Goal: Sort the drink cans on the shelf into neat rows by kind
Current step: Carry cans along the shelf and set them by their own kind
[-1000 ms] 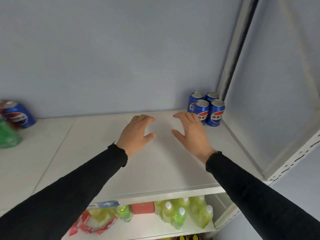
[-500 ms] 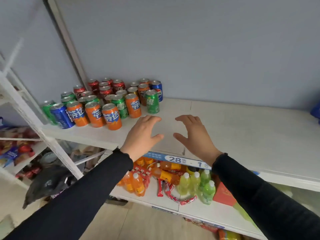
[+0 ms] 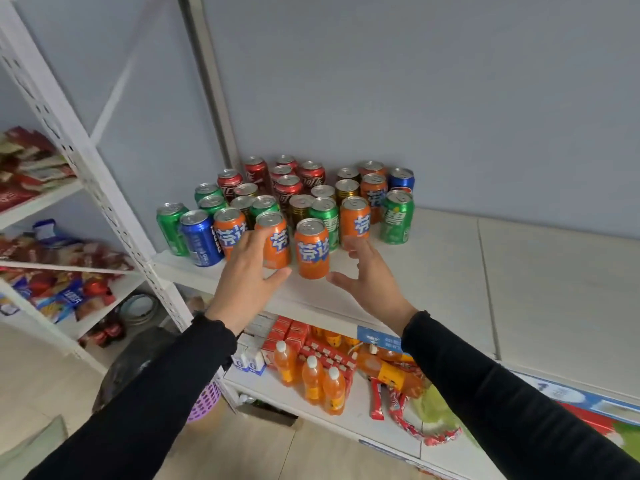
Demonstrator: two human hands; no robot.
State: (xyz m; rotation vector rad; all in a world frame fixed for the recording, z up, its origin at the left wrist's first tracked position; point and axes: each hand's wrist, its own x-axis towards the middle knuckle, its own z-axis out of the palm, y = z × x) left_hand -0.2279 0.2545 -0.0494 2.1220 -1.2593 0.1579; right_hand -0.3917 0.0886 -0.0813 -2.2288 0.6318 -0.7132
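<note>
A mixed cluster of drink cans (image 3: 298,199) was seen standing upright at the left end of the white shelf (image 3: 519,271), packed close against the grey back wall (image 3: 415,98) and the left upright post (image 3: 207,81). Red cans were grouped at the back, green, gold and orange ones were mingled in the middle, and a blue can (image 3: 200,239) and a green can (image 3: 170,228) were placed at the far left, close to the shelf's front edge. A second blue can (image 3: 401,180) was found at the back right of the cluster, with a green can (image 3: 396,218) just in front of it marking the right limit.

The left hand (image 3: 247,271) was held with fingers spread and relaxed, around the left side of an orange can (image 3: 275,240), the thumb lying below it; whether it was actually touched could not be told. The right hand (image 3: 369,277) was likewise opened, fingers loose, just right of the front orange can (image 3: 311,249), with nothing clasped. Both of these cans were set near the front lip of the shelf.

To the right of the cluster, a broad stretch of bare shelf surface was left open, crossed by one panel seam. On the lower shelf (image 3: 349,420), orange bottles (image 3: 313,379) and red cartons (image 3: 301,332) were stored.
</note>
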